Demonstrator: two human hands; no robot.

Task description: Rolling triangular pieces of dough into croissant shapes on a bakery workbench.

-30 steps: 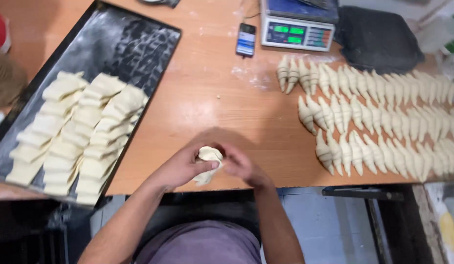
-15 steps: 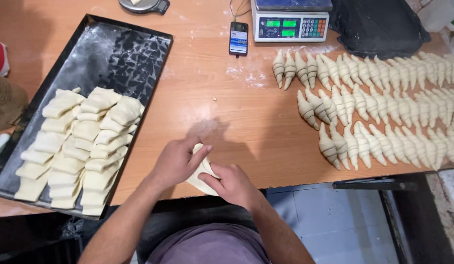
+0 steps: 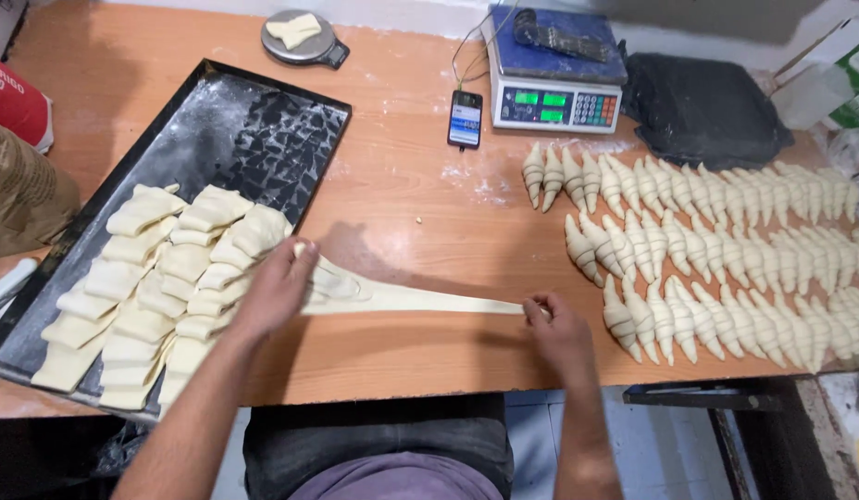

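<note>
A long thin triangle of pale dough [image 3: 402,296] is stretched across the wooden table [image 3: 402,185]. My left hand [image 3: 277,287] grips its wide end beside the tray. My right hand [image 3: 557,326] pinches its narrow tip near the shaped rolls. A black baking tray [image 3: 254,130] on the left holds several stacks of cut dough triangles [image 3: 152,278]. Rows of rolled raw croissants [image 3: 726,250] lie on the right of the table.
A digital scale [image 3: 552,74] and a phone [image 3: 465,118] sit at the back, with a small round scale [image 3: 300,39] holding a dough piece. A black mat [image 3: 703,106] lies back right. Sacks [image 3: 18,176] stand at the left edge.
My hands were together on a small dough piece at the table's front edge. They have now pulled apart, left hand leftward and right hand rightward, stretching the dough into a long strip.
</note>
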